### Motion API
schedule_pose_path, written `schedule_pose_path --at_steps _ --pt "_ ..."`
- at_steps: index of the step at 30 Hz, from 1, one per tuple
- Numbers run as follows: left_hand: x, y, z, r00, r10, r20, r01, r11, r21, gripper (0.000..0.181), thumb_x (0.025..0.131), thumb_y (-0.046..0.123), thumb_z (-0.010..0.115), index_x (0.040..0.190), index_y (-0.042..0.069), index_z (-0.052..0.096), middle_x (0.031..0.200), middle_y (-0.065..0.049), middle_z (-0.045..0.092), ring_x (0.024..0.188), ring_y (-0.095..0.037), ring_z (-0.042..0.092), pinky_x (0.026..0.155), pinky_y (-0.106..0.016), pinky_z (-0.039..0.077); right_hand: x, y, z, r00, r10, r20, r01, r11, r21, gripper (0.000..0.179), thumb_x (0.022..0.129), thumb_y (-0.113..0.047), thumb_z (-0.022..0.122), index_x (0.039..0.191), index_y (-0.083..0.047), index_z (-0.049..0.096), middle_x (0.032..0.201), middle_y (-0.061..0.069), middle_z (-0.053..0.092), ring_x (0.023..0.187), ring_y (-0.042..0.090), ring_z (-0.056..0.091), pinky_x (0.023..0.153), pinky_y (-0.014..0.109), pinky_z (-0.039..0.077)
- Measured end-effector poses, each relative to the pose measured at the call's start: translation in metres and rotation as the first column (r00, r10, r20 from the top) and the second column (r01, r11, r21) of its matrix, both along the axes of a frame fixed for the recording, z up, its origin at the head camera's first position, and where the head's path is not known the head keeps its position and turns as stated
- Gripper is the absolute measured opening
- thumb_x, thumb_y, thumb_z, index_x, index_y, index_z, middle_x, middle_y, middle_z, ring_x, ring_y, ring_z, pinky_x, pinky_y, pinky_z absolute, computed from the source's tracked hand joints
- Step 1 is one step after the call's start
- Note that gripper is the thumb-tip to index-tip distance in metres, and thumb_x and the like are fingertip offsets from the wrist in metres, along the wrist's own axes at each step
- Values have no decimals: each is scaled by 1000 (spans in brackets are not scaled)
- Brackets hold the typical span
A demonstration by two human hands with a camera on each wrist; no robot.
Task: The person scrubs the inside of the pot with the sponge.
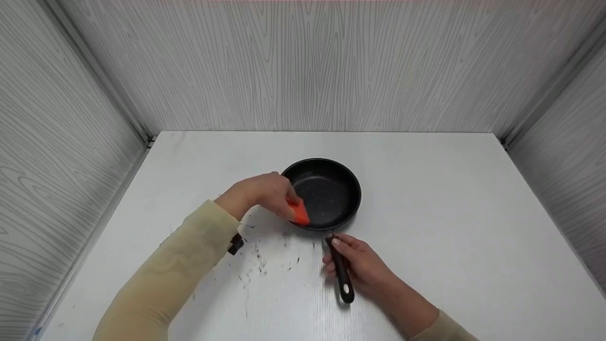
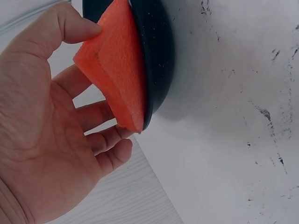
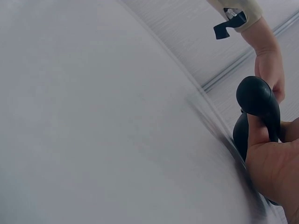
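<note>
A black frying pan [image 1: 331, 194] is at the middle of the white table, its handle [image 1: 342, 274] pointing toward me. My left hand [image 1: 272, 194] pinches an orange sponge [image 1: 301, 213] between thumb and fingers, at the pan's left inner side. In the left wrist view the sponge [image 2: 119, 60] lies against the pan's rim [image 2: 148, 93], with the thumb on its near face. My right hand [image 1: 362, 260] grips the handle close to the pan, thumb on top. The right wrist view shows the handle's rounded end [image 3: 253, 95] jutting out past the right hand [image 3: 275, 163].
Dark smudges and scratches [image 1: 260, 260] mark the white tabletop [image 1: 450, 213] left of the handle. Grey wood-grain panels [image 1: 307, 66] stand behind the table and along both sides. A small black device [image 1: 235, 244] is at the left sleeve's cuff.
</note>
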State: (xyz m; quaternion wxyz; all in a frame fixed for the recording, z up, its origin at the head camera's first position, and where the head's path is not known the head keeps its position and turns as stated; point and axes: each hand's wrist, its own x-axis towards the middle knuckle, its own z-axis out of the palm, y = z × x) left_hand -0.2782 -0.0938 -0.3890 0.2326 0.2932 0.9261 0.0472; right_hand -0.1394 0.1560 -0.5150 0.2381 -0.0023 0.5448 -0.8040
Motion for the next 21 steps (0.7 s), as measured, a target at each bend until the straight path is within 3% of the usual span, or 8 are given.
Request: schedule_pose_path --at_steps 9,21 --pt "2 -1 0 995 44 85 -49 997 66 54 86 37 70 138 23 74 126 0 72 92 -19 53 80 -35 44 0 0 1 1000 23 4 -22 1000 -10 41 112 -20 55 140 10 49 92 13 72 74 17 72 72 33 61" --pt "4 0 -4 985 50 165 -74 987 142 50 86 37 71 134 25 76 128 2 72 96 -17 57 84 -35 47 0 0 0 1000 26 -1 -25 1000 3 44 112 -20 56 143 10 48 93 12 73 75 17 72 72 34 62"
